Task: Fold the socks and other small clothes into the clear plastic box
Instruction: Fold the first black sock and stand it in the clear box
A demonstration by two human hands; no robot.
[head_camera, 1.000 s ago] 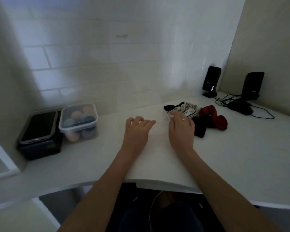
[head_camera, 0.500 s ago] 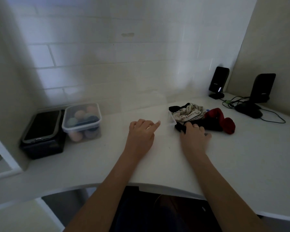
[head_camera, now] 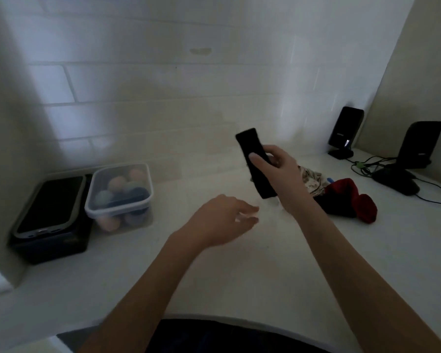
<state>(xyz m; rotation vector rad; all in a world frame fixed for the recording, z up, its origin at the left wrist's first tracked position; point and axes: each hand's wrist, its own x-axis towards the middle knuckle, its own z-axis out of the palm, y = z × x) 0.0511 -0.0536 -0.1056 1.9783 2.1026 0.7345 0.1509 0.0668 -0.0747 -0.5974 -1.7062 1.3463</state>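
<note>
Right hand's got a black sock up off the desk, left hand free

Head cam: the right hand (head_camera: 278, 169) is lifted above the white desk (head_camera: 239, 271), fingers and thumb clamped around a long black sock (head_camera: 255, 161) that sticks up past the thumb and hangs down below the palm. The left hand (head_camera: 222, 220) is low over the desk just in front of it, fingers loosely spread and holding nothing; it's kinda blurry. The rest of the pile sits right behind the right wrist: a patterned pale cloth (head_camera: 311, 177) and a red sock (head_camera: 351, 200). A lidded clear plastic box (head_camera: 120, 194) with rolled colourful stuff inside sits far left, next to a black box (head_camera: 51, 220).
</note>
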